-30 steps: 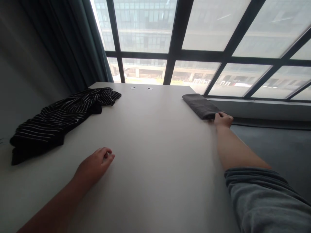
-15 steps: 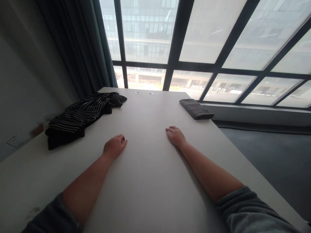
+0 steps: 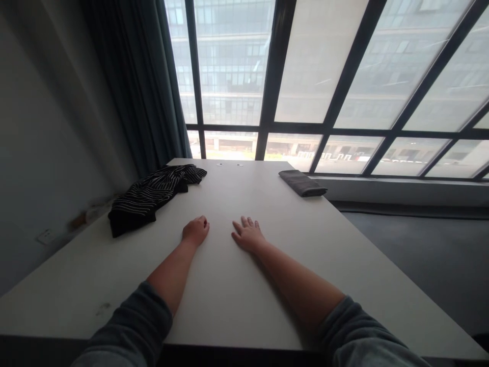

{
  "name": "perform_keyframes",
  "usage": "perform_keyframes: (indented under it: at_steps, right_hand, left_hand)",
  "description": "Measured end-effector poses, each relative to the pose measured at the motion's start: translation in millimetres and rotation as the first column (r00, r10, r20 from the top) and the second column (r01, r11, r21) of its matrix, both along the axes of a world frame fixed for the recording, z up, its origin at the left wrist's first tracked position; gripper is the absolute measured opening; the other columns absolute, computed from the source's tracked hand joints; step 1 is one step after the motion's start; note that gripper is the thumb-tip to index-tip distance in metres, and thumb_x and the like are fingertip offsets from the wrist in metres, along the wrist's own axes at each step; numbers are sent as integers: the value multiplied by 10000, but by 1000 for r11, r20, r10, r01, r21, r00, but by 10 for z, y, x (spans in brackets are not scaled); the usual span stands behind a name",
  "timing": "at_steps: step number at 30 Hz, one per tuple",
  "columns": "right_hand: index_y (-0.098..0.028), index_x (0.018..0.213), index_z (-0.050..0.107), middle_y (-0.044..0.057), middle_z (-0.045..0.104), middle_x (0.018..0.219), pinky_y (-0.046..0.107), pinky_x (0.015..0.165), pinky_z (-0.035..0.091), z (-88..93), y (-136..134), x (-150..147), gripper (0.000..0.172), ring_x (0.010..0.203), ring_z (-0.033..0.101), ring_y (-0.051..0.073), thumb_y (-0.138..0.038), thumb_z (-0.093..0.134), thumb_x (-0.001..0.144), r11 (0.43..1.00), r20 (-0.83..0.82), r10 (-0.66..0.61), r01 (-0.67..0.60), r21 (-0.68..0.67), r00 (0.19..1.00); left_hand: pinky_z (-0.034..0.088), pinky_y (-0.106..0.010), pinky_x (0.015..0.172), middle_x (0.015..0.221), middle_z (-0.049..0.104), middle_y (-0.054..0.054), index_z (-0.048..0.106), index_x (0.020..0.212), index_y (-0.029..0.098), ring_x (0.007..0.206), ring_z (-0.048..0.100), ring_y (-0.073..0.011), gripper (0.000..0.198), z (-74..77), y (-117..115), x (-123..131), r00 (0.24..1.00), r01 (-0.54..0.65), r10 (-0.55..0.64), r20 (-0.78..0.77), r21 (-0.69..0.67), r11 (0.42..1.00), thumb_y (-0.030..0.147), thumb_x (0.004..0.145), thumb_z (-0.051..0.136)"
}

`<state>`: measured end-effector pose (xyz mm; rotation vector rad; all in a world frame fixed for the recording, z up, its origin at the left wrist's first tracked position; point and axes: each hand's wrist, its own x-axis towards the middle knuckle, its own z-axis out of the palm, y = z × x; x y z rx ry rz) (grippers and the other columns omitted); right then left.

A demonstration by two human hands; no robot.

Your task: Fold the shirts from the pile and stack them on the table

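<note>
My left hand (image 3: 196,231) rests on the white table (image 3: 225,285) with its fingers curled into a loose fist, and nothing shows in it. To its right, my right hand (image 3: 247,234) lies palm down on the tabletop, fingers spread, holding nothing. A gap of bare table separates the two hands. Beyond my left hand, a crumpled black garment with white stripes (image 3: 153,196) lies along the left edge. A folded dark grey cloth (image 3: 303,183) lies flat at the right edge, farther away than my right hand.
A dark curtain (image 3: 153,86) hangs behind the table's far left corner. Large framed windows (image 3: 267,76) stand past the far edge. Two small white pieces (image 3: 239,164) sit near that edge. On the left wall is a socket (image 3: 46,236).
My right hand has moved left, closer to my left hand, and its fingers have spread. The view has tilted up and shifted, so the table's near edge now shows.
</note>
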<state>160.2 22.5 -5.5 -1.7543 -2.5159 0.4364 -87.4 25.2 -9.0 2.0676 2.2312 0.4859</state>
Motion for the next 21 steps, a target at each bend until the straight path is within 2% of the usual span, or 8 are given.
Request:
perform_keyframes:
  at_steps: [4, 10, 12, 15, 18, 21]
  right_hand:
    - [-166, 1716, 221, 178, 64, 1755, 578, 1304, 11, -102, -246, -247, 767, 1639, 49, 379, -560, 298, 1062, 999, 16, -54, 54, 7, 998]
    - [-152, 1719, 198, 166, 41, 1758, 565, 1310, 11, -66, -324, -319, 832, 1643, 27, 368, -607, 340, 1038, 997, 27, -72, 72, -20, 997]
    - [-163, 1716, 219, 164, 56, 1758, 560, 1311, 19, -46, -315, -287, 824, 1643, 35, 368, -607, 354, 1036, 997, 27, -68, 68, -19, 997]
    - [-186, 1711, 251, 157, 76, 1759, 554, 1312, 28, -36, -314, -243, 807, 1642, 46, 371, -609, 373, 1036, 999, 20, -42, 43, -23, 999]
    - [-195, 1710, 261, 156, 82, 1758, 553, 1312, 30, -39, -318, -219, 798, 1641, 52, 373, -600, 394, 1035, 999, 9, -29, 29, -25, 1000]
    - [-191, 1706, 274, 164, 89, 1756, 563, 1310, 28, -43, -310, -209, 792, 1640, 53, 380, -583, 412, 1032, 999, -3, -27, 26, -31, 1000]
  left_hand:
    - [489, -330, 816, 1074, 747, -103, 700, 994, 219, 984, 682, -251, 188, -44, 47, -102, 999, -47, 47, 4, 23, 999, 343, 998, 559]
    - [471, -366, 983, 1166, 695, -153, 719, 1072, 185, 1142, 616, -294, 201, 8, 81, -521, 972, -234, 232, 25, 112, 966, 285, 970, 579]
    - [450, -395, 1035, 1277, 642, -177, 692, 1190, 173, 1223, 574, -318, 275, 71, 47, -746, 940, -340, 337, 47, 168, 925, 266, 965, 565]
    - [443, -467, 1037, 1418, 541, -230, 566, 1405, 151, 1297, 518, -369, 444, 161, -52, -1130, 849, -528, 518, 105, 226, 819, 302, 991, 513]
    - [453, -517, 989, 1392, 557, -267, 451, 1525, 134, 1265, 531, -405, 561, 212, -149, -1463, 751, -660, 641, 161, 210, 721, 365, 1014, 471]
    - [456, -524, 986, 1344, 612, -251, 481, 1533, 167, 1246, 553, -408, 568, 253, -165, -1634, 725, -689, 664, 185, 179, 702, 405, 1017, 468]
